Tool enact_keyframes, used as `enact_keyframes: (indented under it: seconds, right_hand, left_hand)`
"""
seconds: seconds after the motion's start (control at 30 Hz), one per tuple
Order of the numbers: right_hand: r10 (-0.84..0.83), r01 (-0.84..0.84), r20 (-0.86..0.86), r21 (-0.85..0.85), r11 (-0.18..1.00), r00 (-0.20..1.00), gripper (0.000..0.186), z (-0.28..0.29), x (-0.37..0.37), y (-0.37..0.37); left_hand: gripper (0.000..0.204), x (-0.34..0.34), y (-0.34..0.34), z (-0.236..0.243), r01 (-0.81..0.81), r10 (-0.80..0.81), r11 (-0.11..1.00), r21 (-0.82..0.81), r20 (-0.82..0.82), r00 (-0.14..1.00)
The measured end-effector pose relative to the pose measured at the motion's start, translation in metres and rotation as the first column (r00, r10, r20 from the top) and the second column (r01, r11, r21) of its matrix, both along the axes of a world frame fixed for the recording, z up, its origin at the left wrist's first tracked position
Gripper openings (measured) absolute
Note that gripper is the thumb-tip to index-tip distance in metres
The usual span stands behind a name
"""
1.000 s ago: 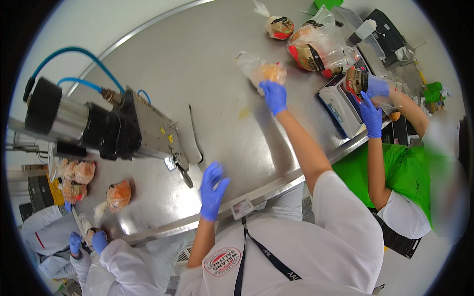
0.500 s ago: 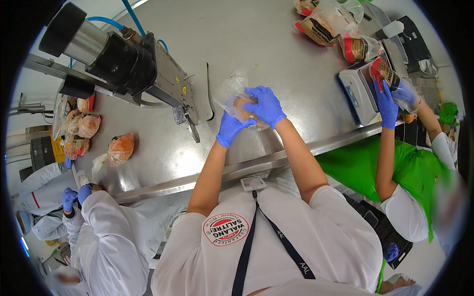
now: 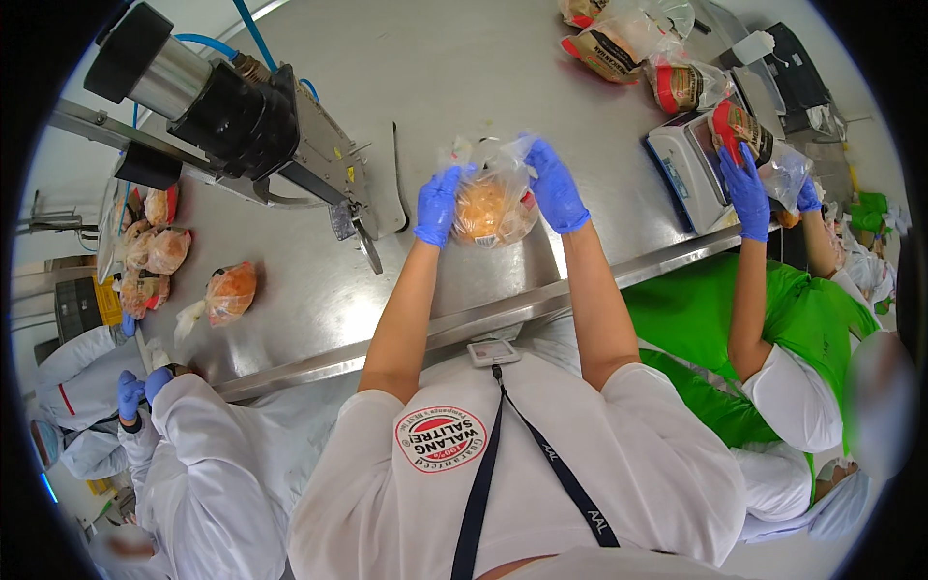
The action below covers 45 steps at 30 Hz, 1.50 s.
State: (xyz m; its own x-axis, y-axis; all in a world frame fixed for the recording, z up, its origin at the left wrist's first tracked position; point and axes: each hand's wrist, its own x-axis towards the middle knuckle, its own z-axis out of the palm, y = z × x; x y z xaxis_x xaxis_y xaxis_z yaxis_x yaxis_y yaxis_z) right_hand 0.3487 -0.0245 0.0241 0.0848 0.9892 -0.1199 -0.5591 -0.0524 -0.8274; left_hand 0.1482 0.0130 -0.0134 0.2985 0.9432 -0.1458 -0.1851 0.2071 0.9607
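Both my hands wear blue gloves. My left hand (image 3: 438, 201) grips the upper left of a clear plastic bag (image 3: 512, 159), its fingers closed on the film. At the bag's upper right, my right hand (image 3: 553, 186) has its fingers pinched on the film. Inside the bag, between my hands, is a round orange-brown item (image 3: 481, 208), low over the steel table or resting on it; I cannot tell which. Just to the left stands a machine (image 3: 271, 130) with a black cylinder, blue hoses and a metal plate.
Bagged round items (image 3: 230, 293) lie at left, more bags (image 3: 681, 87) at upper right. A co-worker in a green apron holds a bag by a white scale (image 3: 681, 179) at right. Co-workers in white (image 3: 213, 464) work at lower left. The steel table's front edge (image 3: 498, 304) crosses before me.
My left hand has risen from near the table edge and taken hold of the bag. My right hand brought it nearer me. Since half a second ago, my hands have spread to its upper corners.
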Motion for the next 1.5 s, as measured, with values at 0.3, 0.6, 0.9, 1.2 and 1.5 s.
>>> enact_keyframes:
  seconds: [0.3, 0.6, 0.9, 1.2, 1.5]
  right_hand:
    - [0.071, -0.088, 0.326, 0.037, 0.995, 0.943, 0.034, -0.027, -0.032, -0.003]
    - [-0.258, 0.15, -0.707, -0.214, 0.965, 0.658, 0.036, -0.019, -0.034, 0.006]
    - [0.143, -0.23, 0.616, 0.064, 0.971, 0.775, 0.057, 0.024, -0.027, -0.023]
    - [0.027, -0.116, 0.721, 0.074, 0.99, 0.693, 0.031, 0.016, -0.042, -0.009]
    - [-0.037, -0.293, 0.956, 0.126, 0.948, 0.29, 0.028, 0.014, -0.083, -0.016]
  left_hand:
    - [0.025, 0.026, -0.015, 0.034, -0.094, 0.353, 0.922, -0.376, 0.712, 0.607]
    - [0.055, 0.008, -0.033, 0.049, 0.171, 0.187, 0.774, 0.609, -0.478, 0.858]
    - [0.017, 0.014, -0.015, 0.011, -0.125, 0.255, 0.961, -0.246, 0.621, 0.742]
    - [0.026, 0.017, -0.032, 0.076, -0.059, 0.105, 0.888, 0.457, -0.076, 0.992]
    - [0.03, 0.041, -0.03, -0.022, -0.178, 0.138, 0.934, 0.31, 0.146, 0.98]
